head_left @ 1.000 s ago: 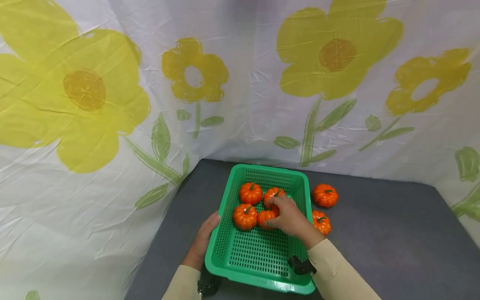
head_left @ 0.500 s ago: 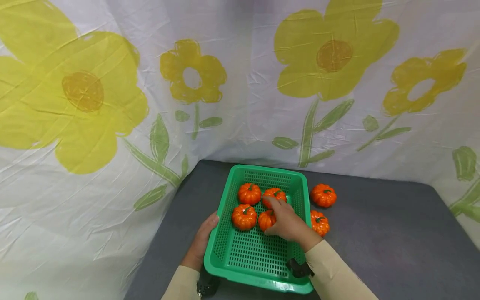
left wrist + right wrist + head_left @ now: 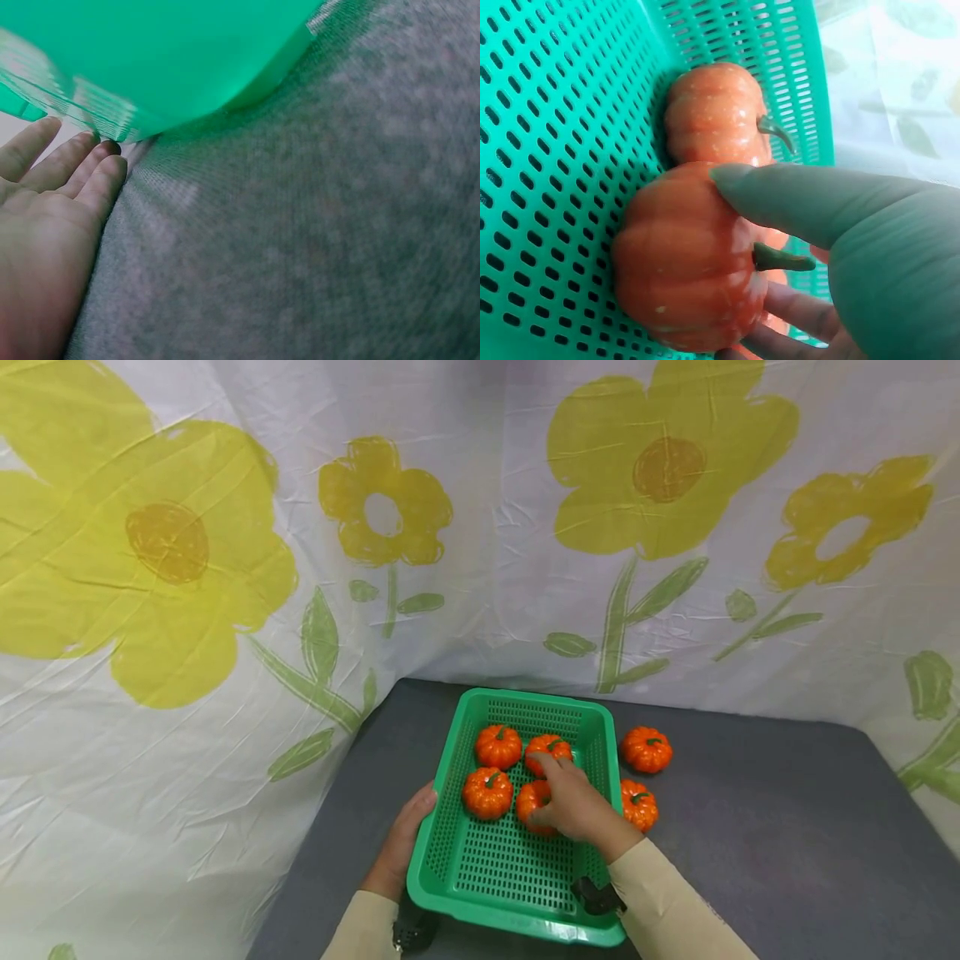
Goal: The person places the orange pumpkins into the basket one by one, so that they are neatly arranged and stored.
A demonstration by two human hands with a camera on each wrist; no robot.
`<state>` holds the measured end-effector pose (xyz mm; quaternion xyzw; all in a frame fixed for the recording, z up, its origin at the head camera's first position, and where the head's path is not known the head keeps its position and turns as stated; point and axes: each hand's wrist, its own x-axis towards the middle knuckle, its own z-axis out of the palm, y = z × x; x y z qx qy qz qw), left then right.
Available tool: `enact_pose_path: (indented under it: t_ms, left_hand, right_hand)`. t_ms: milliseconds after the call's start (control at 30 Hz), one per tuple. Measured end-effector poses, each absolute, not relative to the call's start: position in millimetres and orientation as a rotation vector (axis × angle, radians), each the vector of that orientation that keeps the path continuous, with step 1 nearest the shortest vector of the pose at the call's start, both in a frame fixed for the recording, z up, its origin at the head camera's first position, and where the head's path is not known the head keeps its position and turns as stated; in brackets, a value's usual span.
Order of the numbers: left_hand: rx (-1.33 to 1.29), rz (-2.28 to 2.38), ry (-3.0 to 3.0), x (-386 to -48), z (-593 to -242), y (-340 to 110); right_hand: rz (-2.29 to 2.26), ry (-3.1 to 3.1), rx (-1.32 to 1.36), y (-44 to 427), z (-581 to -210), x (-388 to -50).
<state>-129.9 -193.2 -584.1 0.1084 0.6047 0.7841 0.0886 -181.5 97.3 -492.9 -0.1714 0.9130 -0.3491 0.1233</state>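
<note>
Four orange pumpkins stand inside the green basket [image 3: 517, 929]. My right hand [image 3: 576, 802] is over its right half, thumb and fingers spread about the near right pumpkin [image 3: 531, 802]. In the right wrist view the thumb lies at the edge of that pumpkin [image 3: 682, 262], and the other fingers are beyond its stem side, partly hidden. The index finger overlaps the far right pumpkin [image 3: 547, 750]. On the basket's left wall rests my left hand [image 3: 405, 839]; the left wrist view shows its fingers nearly straight, tips against the basket [image 3: 180, 67].
Two more pumpkins, one farther back [image 3: 647, 750] and one nearer [image 3: 639, 806], stand on the dark table [image 3: 750, 827] just right of the basket. A white cloth [image 3: 480, 610] with printed yellow flowers hangs behind and at the left.
My right thumb has shifted from the near right pumpkin's lower edge up over its surface, and more of that pumpkin shows below it. My left hand and the basket have hardly moved.
</note>
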Motion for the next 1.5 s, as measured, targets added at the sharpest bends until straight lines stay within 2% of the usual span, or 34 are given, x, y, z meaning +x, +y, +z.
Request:
enact_pose_path:
  t_ms: [500, 733, 967, 1500]
  left_hand:
    - [0.253, 2.335, 1.813, -128.9, -583.4, -192.2]
    - [0.319, 2.344, 1.780, -130.7, -584.5, -194.6]
    - [0.270, 2.332, 1.787, -130.3, -586.4, -194.6]
    - [0.397, 2.324, 1.756, -132.2, -586.1, -196.0]
  right_hand:
    - [-1.633, 2.507, -0.429, 109.2, -477.4, -185.2]
    - [-1.736, 2.450, -0.432, 119.8, -462.1, -178.2]
    - [-1.835, 2.412, -0.475, 139.6, -451.9, -172.5]
    - [-1.879, 2.481, -0.415, 183.5, -455.6, -168.0]
